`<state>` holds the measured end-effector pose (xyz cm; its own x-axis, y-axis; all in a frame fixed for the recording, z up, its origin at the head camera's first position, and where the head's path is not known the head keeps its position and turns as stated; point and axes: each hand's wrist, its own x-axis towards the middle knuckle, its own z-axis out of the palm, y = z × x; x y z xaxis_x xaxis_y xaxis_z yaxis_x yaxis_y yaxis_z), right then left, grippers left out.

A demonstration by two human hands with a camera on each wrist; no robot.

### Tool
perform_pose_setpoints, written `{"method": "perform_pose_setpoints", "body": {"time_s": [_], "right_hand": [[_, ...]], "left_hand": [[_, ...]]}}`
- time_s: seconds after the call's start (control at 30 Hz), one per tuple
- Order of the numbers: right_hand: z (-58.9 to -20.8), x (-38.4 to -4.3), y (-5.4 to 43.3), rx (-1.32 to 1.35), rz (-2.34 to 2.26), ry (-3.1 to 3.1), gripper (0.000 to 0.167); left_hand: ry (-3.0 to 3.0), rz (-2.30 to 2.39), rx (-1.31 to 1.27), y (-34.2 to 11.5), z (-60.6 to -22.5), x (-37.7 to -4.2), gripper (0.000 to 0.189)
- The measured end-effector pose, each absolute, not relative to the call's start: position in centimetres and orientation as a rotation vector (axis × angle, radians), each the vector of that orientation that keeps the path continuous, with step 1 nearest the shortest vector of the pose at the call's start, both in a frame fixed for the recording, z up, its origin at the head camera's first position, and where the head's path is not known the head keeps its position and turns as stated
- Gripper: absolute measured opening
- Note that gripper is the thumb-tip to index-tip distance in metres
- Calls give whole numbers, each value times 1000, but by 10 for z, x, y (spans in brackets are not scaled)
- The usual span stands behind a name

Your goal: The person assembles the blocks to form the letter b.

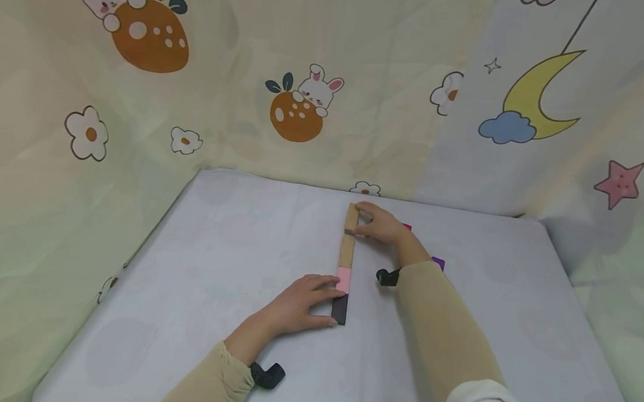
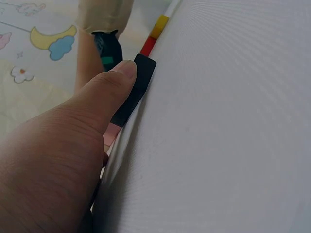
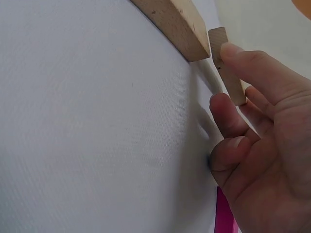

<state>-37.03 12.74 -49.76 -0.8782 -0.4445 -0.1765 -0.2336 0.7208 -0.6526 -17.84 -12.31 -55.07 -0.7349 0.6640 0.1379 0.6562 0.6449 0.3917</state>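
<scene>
A straight row of blocks runs away from me on the white surface: a black block (image 1: pixel 339 310), a pink block (image 1: pixel 343 280), then a plain wooden block (image 1: pixel 347 252). At the far end my right hand (image 1: pixel 380 224) pinches another wooden block (image 3: pixel 226 65) between thumb and fingers. In the right wrist view a gap shows between it and the neighbouring wooden block (image 3: pixel 177 26). My left hand (image 1: pixel 302 305) lies along the near end from the left, fairly straight. Its thumb touches the black block (image 2: pixel 133 92), and its fingertips rest by the pink one.
Partly behind the right arm lie a red-pink block (image 1: pixel 407 227) and a purple block (image 1: pixel 438 263). The left wrist view shows a red block (image 2: pixel 147 46) and a yellow block (image 2: pixel 159 27). Patterned cloth (image 1: pixel 370 39) hangs behind the table (image 1: pixel 208 248).
</scene>
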Motion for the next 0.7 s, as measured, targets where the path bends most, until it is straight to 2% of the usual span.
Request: {"method": "perform_pose_setpoints", "body": {"time_s": [0.7], "right_hand": [[-506, -367, 129, -500, -945, 2545, 75]], "left_hand": [[2829, 659, 1134, -122, -548, -178, 60]]}}
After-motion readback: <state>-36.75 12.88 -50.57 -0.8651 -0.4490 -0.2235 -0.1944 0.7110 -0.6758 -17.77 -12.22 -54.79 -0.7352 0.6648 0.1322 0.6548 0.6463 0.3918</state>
